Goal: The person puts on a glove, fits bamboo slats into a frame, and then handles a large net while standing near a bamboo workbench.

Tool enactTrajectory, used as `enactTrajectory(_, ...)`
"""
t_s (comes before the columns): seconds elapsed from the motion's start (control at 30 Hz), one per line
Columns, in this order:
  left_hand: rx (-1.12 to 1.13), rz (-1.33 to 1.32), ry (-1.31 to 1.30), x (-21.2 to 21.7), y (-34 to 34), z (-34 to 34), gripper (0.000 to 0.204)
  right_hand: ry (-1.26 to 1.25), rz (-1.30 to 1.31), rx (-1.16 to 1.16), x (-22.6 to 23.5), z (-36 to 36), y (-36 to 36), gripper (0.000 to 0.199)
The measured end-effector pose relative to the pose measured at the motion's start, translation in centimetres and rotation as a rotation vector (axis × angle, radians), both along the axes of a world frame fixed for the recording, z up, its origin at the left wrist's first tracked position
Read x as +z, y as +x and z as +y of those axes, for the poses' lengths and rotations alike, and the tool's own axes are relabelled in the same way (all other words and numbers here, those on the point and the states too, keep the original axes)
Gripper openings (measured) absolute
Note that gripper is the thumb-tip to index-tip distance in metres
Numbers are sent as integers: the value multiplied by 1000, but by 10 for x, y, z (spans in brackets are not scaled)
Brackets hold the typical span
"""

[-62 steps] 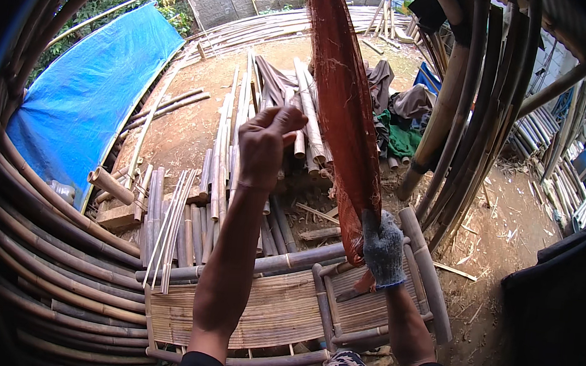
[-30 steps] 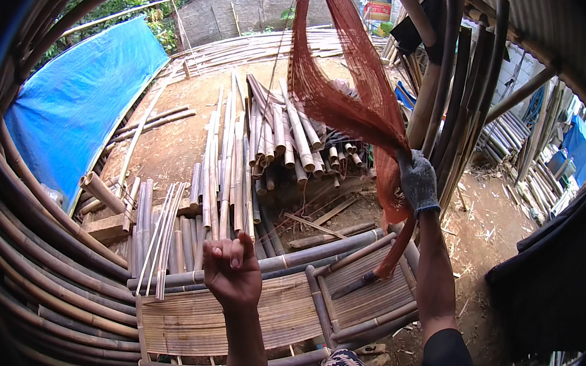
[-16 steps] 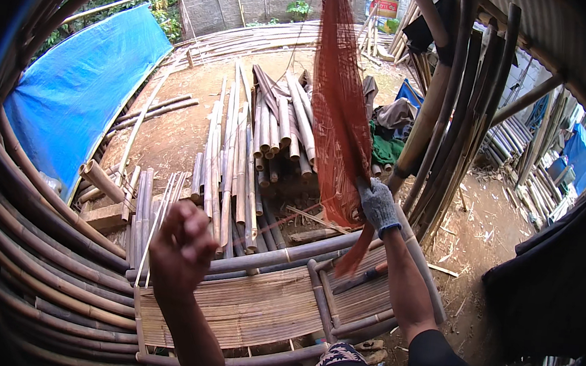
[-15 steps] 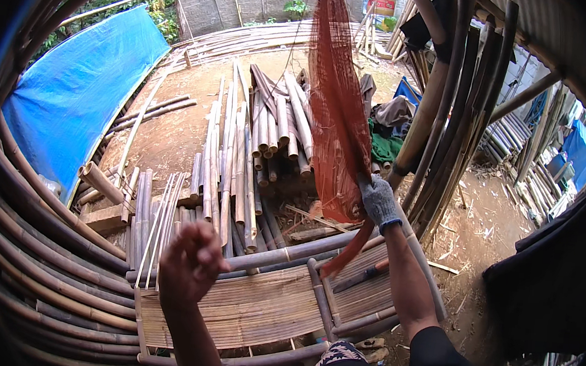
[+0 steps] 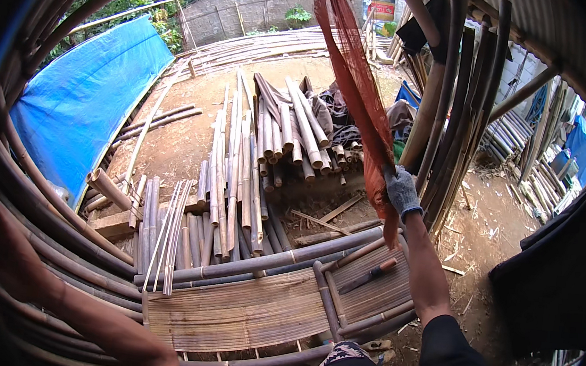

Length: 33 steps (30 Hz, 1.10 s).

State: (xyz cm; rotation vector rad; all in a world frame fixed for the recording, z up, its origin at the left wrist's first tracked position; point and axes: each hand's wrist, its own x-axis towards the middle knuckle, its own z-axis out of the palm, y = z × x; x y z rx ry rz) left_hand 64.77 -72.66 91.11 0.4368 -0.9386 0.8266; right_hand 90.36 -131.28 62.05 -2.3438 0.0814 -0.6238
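Observation:
In the head view my right hand (image 5: 402, 190), in a grey knit glove, is closed around the gathered red-orange netting (image 5: 357, 91). The netting hangs from the top of the picture, and a loose tail dangles below my fist. Out at the far left is my bare left hand (image 5: 8, 249), beside the curved bamboo poles (image 5: 46, 220). Shadow and blur hide its fingers, and whether it touches a pole cannot be made out. Under my right forearm, a knife (image 5: 368, 276) with an orange-brown handle lies on the bamboo slat bench (image 5: 232, 317).
Beyond the bench, cut bamboo poles (image 5: 230, 184) lie stacked, some under dark cloth (image 5: 334, 110). A blue tarp (image 5: 91, 96) slopes at the left. Upright poles (image 5: 458, 128) stand right of the netting. Dark cloth (image 5: 543, 268) hangs at the right edge.
My left hand has swung from the middle of the bench out to the far left. My right hand has shifted slightly right, and the netting is now drawn narrower and slants more.

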Motion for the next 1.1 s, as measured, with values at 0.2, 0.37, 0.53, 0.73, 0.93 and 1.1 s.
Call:
enactTrajectory(0.2, -217, 705, -475, -242, 15, -80, 33, 132, -42, 76, 9, 38, -31, 47)
enactTrajectory(0.37, -525, 721, -487, -299, -5, -173, 41, 71, 1, 87, 17, 38, -39, 46)
enactTrajectory(0.53, -464, 710, -518, -317, -31, -162, 38, 142, 6, 97, 31, 26, -44, 44)
enactTrajectory(0.73, -288, 898, -664, -359, -57, -123, 39, 98, -33, 93, 87, 0, -38, 43)
enactTrajectory(0.93, -279, 795, -434, -319, -21, -88, 32, 337, -81, 120, 78, 3, -50, 38)
enactTrajectory(1.1, 111, 925, 27, -218, 56, -149, 16, -2, -403, 53, 15, 69, -68, 32)
